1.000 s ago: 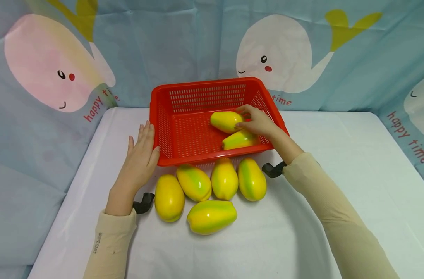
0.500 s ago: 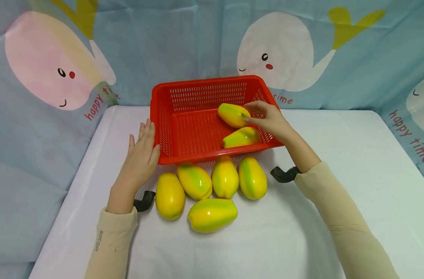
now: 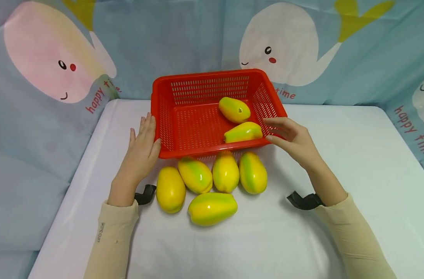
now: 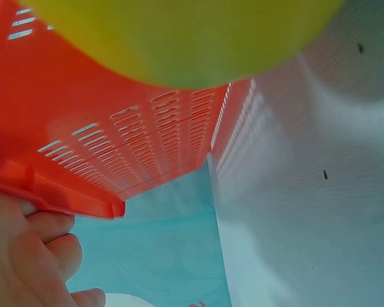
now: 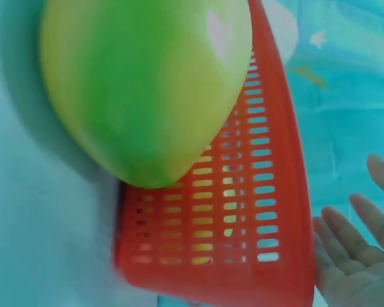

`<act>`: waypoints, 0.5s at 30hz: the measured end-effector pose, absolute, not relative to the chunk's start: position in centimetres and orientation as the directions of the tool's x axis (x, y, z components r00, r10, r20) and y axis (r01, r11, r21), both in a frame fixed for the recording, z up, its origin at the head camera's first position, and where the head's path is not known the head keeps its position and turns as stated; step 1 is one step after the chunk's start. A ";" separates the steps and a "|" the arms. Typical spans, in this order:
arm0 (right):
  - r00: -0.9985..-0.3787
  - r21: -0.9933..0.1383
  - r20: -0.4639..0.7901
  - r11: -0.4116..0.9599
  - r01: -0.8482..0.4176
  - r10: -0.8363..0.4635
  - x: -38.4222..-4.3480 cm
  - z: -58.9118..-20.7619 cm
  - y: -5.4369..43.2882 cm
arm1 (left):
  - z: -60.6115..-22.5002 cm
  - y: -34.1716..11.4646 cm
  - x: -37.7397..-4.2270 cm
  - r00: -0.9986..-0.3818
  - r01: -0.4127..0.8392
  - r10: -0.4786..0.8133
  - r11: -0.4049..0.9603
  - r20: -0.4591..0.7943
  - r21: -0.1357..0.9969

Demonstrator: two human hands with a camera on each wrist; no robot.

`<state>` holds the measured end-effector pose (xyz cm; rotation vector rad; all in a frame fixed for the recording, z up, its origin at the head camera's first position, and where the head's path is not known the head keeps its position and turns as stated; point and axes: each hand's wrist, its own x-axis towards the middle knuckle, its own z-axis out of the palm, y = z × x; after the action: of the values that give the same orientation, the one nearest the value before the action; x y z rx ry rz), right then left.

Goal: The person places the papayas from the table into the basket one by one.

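A red slotted plastic basket (image 3: 198,152) stands toward the back of the table. Inside, on its right side, lie two yellow-green papayas, one farther back (image 3: 234,110) and one by the front wall (image 3: 244,132). My left hand (image 3: 138,155) rests with straight fingers against the basket's left rim; the left wrist view shows the fingers (image 4: 54,236) beside the rim. Over the right front corner, my right hand (image 3: 295,141) has its thumb and fingers spread apart, holding nothing. In the right wrist view its fingers (image 5: 352,236) appear near the basket rim.
Several more papayas sit on the white cloth before the basket: a row including a yellow one (image 3: 171,190) and a striped one (image 3: 253,173), with another lying sideways (image 3: 213,209) in front. A blue curtain (image 3: 184,38) with whale prints hangs behind. Black mounts (image 3: 305,200) show at both wrists.
My right hand has let go of the back papaya and moved right and toward me, out over the basket's edge. That papaya has turned and settled farther right. My left hand stays at the rim.
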<state>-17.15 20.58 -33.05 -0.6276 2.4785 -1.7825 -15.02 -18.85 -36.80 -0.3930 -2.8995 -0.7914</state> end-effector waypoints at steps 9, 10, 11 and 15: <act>-0.867 -0.916 0.370 0.024 -0.400 -0.334 -14.4 -34.1 22.1 | -36.7 -18.7 -15.0 -0.962 0.273 0.223 0.829 0.161 0.488; -0.856 -0.909 0.392 0.003 -0.417 -0.337 -14.3 -34.2 22.0 | -36.6 -18.7 -15.0 -0.961 0.275 0.224 0.829 0.161 0.486; -0.845 -0.902 0.412 -0.019 -0.432 -0.343 -14.1 -34.3 22.0 | -36.6 -18.8 -15.0 -0.961 0.275 0.225 0.829 0.160 0.486; -0.809 -0.888 0.438 -0.045 -0.458 -0.393 -13.8 -34.7 21.9 | -36.4 -18.7 -15.0 -0.959 0.284 0.236 0.827 0.159 0.485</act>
<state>-13.77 21.88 -34.70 -0.9843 2.2042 -2.0879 -14.98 -18.71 -36.42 -0.4153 -2.9149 -0.7949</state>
